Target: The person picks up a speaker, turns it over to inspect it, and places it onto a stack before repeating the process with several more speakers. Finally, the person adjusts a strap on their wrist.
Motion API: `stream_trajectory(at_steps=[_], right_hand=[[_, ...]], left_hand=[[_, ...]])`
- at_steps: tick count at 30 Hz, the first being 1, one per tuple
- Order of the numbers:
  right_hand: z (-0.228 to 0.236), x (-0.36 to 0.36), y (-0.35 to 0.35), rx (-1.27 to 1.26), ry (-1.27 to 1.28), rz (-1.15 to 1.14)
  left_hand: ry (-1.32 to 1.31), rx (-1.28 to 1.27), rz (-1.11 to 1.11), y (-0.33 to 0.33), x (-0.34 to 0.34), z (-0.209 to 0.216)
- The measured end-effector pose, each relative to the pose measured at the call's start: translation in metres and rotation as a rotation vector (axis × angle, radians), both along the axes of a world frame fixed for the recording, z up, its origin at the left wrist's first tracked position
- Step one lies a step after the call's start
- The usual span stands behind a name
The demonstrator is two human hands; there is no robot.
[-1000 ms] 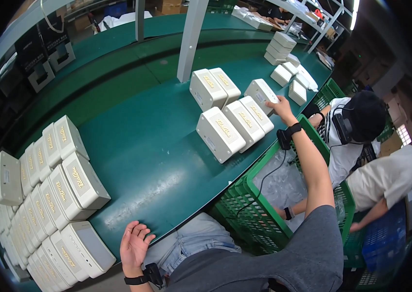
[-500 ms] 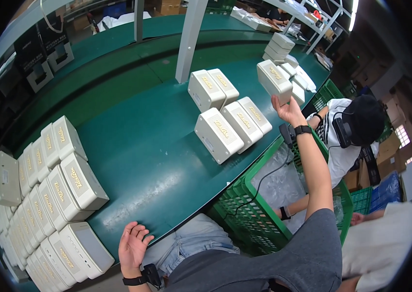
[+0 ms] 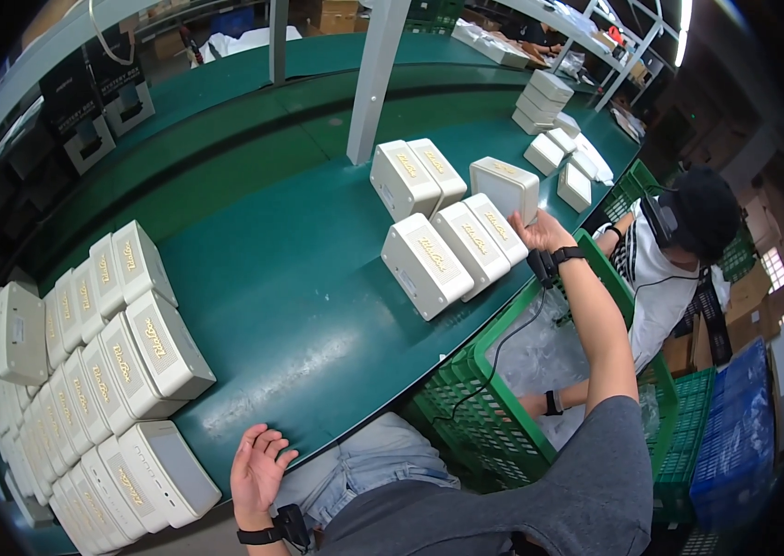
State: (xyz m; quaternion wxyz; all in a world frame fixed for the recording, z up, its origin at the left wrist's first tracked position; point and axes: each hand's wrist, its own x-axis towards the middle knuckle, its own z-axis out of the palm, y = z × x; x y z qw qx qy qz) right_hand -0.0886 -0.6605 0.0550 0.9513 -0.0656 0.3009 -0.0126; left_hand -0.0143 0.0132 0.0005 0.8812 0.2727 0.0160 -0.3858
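My right hand (image 3: pixel 545 232) grips a cream box-shaped device (image 3: pixel 505 190) by its near lower end. That device stands tilted at the right of a small group of matching cream devices (image 3: pixel 424 264) with gold lettering; whether it touches the table or its neighbours I cannot tell. My left hand (image 3: pixel 259 466) hangs by the table's near edge, palm up, fingers loosely bent and apart, holding nothing. Left of it, rows of the same cream devices (image 3: pixel 160 347) stand packed together, and the nearest one shows a grey panel and small openings.
The green table (image 3: pixel 281 315) carries more cream devices (image 3: pixel 540 102), stacked and loose, at its far right. A green crate (image 3: pixel 494 408) holding clear plastic bags stands at my right. A co-worker in a black cap (image 3: pixel 702 218) reaches into it. A grey post (image 3: pixel 376 88) rises behind the table.
My right hand has brought its device leftward and nearer, beside the small group, and turned it. The person in pale clothing at the lower right has left view. My left hand stays nearly still.
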Motion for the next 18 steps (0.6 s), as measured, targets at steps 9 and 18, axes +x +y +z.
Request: stream_trajectory(at_steps=[9,18], right_hand=[[-0.007,-0.032,-0.026,-0.446,-0.012,0.181],[0.035,-0.019,0.037,-1.186,0.476,0.424]], left_hand=[[-0.018,-0.049,-0.023,-0.003,0.006,0.001],[-0.046,-0.193,-0.014,0.011,0.001,-0.011]])
